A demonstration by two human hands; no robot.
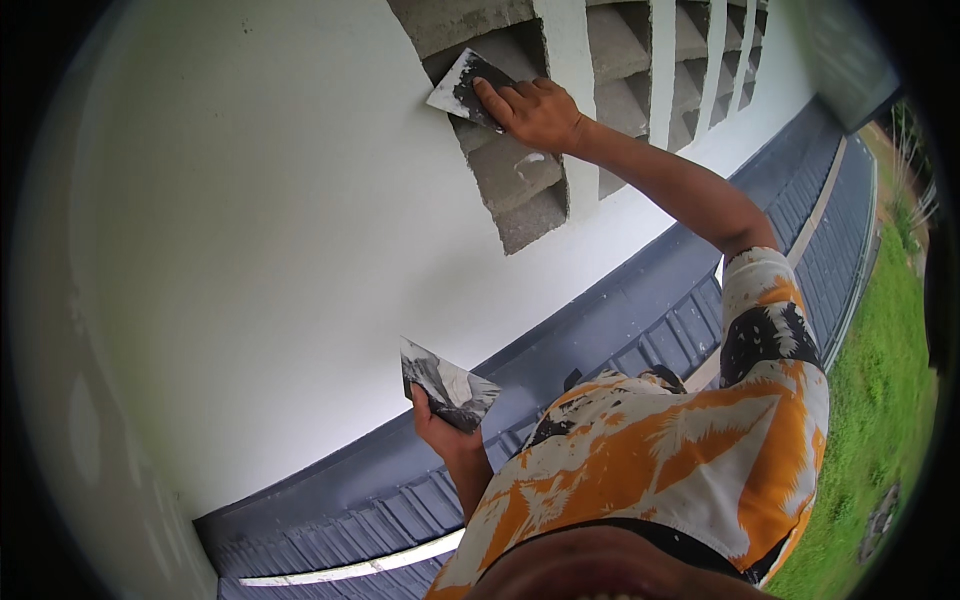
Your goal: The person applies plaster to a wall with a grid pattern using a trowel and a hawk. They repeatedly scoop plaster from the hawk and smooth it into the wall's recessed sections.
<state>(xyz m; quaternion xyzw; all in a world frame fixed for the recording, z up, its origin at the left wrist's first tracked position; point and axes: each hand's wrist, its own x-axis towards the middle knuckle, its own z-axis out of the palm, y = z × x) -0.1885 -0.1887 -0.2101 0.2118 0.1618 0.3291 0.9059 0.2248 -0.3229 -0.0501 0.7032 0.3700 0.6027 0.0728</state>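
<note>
The right hand [543, 115] is closed on a white-smeared scraper [458, 90], which overlaps the left edge of the nearest column of grey openings [515, 170] in the white wall [270, 250]; contact there is unclear. In front of the wall's bottom edge, the left hand [445, 432] pinches a smeared plate [455, 385] by its lower edge. The shirt [650, 460] bears a leafy orange print.

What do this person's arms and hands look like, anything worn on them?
The left hand and right hand are bare, with no gloves. The right sleeve is short, ending near the elbow, white with orange and black patches and leafy shapes, matching the shirt. The left sleeve can't be made out.
</note>
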